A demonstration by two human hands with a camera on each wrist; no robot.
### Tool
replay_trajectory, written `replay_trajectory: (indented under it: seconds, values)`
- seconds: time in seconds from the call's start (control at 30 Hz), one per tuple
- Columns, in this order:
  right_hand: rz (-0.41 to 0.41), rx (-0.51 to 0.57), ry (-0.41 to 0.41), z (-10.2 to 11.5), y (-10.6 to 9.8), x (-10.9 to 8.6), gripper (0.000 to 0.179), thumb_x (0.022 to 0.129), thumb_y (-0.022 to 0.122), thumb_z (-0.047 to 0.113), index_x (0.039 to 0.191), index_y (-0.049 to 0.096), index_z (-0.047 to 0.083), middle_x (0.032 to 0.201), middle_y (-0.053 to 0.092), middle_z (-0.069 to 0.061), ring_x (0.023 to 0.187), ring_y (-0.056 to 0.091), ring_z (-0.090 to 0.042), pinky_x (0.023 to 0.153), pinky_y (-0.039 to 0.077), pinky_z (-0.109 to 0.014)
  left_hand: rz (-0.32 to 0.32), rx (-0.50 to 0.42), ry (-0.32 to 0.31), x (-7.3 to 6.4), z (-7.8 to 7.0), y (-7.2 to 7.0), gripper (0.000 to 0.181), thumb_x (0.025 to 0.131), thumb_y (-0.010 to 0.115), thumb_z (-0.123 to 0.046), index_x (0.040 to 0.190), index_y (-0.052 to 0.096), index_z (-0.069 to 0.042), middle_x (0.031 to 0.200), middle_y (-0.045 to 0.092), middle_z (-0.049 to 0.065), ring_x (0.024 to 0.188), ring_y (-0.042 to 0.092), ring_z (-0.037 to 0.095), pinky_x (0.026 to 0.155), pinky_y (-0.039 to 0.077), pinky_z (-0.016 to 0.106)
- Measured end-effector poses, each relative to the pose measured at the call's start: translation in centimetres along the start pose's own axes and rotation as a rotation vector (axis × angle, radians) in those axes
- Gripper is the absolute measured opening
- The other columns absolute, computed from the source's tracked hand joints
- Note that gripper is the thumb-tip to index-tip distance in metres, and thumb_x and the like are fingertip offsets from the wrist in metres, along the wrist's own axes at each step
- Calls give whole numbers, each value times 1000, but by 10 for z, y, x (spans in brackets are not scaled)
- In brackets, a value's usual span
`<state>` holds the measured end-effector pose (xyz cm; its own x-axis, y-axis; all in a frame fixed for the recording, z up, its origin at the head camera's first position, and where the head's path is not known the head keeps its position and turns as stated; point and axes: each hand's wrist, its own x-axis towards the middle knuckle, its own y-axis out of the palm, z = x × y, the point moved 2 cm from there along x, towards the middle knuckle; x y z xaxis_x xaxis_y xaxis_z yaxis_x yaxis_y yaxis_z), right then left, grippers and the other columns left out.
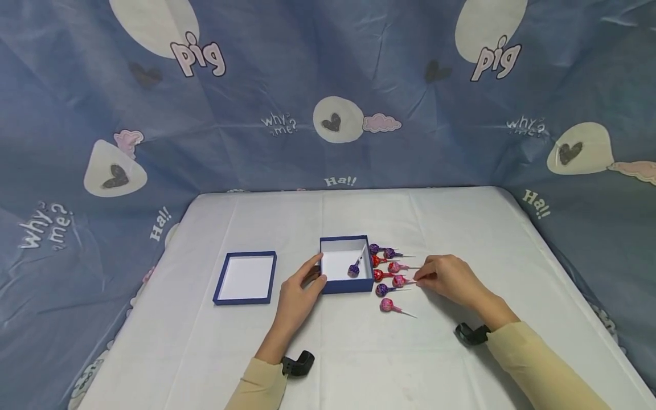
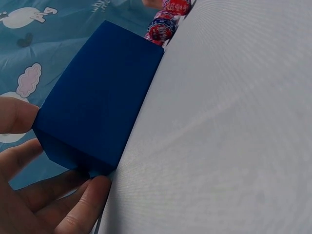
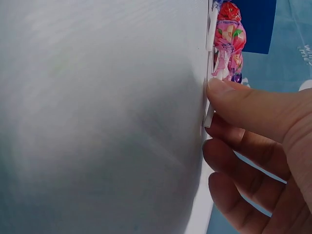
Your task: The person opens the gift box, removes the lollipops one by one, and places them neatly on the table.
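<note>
An open blue box (image 1: 347,286) with a white inside stands mid-table, and one purple-wrapped lollipop (image 1: 353,270) leans in it. My left hand (image 1: 299,293) grips the box's left side, its fingers and thumb at the walls, as the left wrist view shows on the blue box (image 2: 100,92). To the right of the box my right hand (image 1: 451,280) pinches the white stick of a pink-wrapped lollipop (image 1: 399,281) between thumb and index finger. Seen from the right wrist, the stick of this pink lollipop (image 3: 230,39) passes under the thumb, close along the white cloth.
Several more lollipops lie beside the box's right wall, among them a red one (image 1: 378,275), a purple one (image 1: 382,290) and a nearer pink one (image 1: 387,306). The box's lid (image 1: 245,301) lies inside up at the left. A patterned blue curtain (image 1: 328,159) hangs behind the white-covered table (image 1: 369,364).
</note>
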<state>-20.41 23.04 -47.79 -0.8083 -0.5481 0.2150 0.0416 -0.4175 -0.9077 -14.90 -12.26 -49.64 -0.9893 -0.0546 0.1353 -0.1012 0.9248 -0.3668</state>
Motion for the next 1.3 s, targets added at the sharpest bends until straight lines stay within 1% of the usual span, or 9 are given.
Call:
replay_trajectory:
  seconds: [0.4, 0.5, 0.6, 0.73, 0.83, 1.03, 1.23, 1.3]
  values:
    - [7, 20, -11, 2, 3, 2, 16, 78, 88, 12, 89, 82, 22, 81, 64, 18, 74, 60, 0, 64, 53, -27, -6, 11, 14, 1, 2, -1, 49, 95, 70, -20, 142, 59, -31, 130, 66, 3, 118, 63, 17, 105, 48, 34]
    - [3, 26, -10, 3, 3, 2, 15, 78, 88, 12, 88, 82, 21, 81, 65, 18, 74, 61, 0, 64, 53, -27, -2, 8, 14, 1, 2, 0, 49, 95, 70, -20, 142, 59, -31, 131, 66, 5, 118, 63, 18, 105, 48, 35]
    - [-1, 25, -2, 3, 3, 2, 15, 78, 88, 13, 88, 82, 21, 81, 65, 17, 74, 60, 0, 64, 52, -28, -1, 9, 13, 2, 2, 0, 49, 96, 70, -21, 142, 59, -33, 131, 66, 6, 118, 63, 18, 105, 48, 35]
    - [-4, 19, 6, 3, 2, 2, 14, 78, 88, 13, 88, 82, 21, 80, 64, 17, 73, 60, 0, 64, 52, -28, 0, 10, 15, 2, 1, 0, 49, 96, 70, -21, 142, 59, -30, 132, 65, 7, 119, 63, 18, 105, 48, 36]
    - [0, 11, 19, 3, 2, 2, 14, 78, 88, 13, 87, 81, 22, 80, 64, 18, 73, 59, -1, 64, 51, -28, 2, 10, 14, 2, 0, 0, 49, 95, 70, -21, 143, 59, -27, 132, 65, 7, 119, 63, 19, 105, 48, 36]
    - [21, -8, 49, 3, 1, 1, 15, 78, 87, 15, 89, 81, 23, 81, 63, 18, 74, 58, -3, 66, 50, -30, -3, 13, 3, 1, 0, -1, 49, 95, 70, -22, 142, 59, -31, 132, 65, 4, 119, 63, 18, 105, 48, 36]
    - [43, -14, 88, 3, -4, 2, 19, 76, 89, 15, 93, 80, 21, 81, 63, 15, 73, 57, -4, 66, 50, -30, 2, 2, 6, 1, 1, -1, 50, 95, 70, -22, 143, 59, -29, 132, 65, 7, 119, 63, 19, 105, 48, 38]
    - [44, -19, 94, 4, -5, 3, 20, 76, 89, 15, 94, 80, 20, 82, 63, 15, 73, 57, -3, 67, 50, -30, -1, 5, 7, 1, 1, -1, 49, 95, 70, -22, 143, 59, -31, 132, 65, 6, 119, 63, 18, 105, 48, 37]
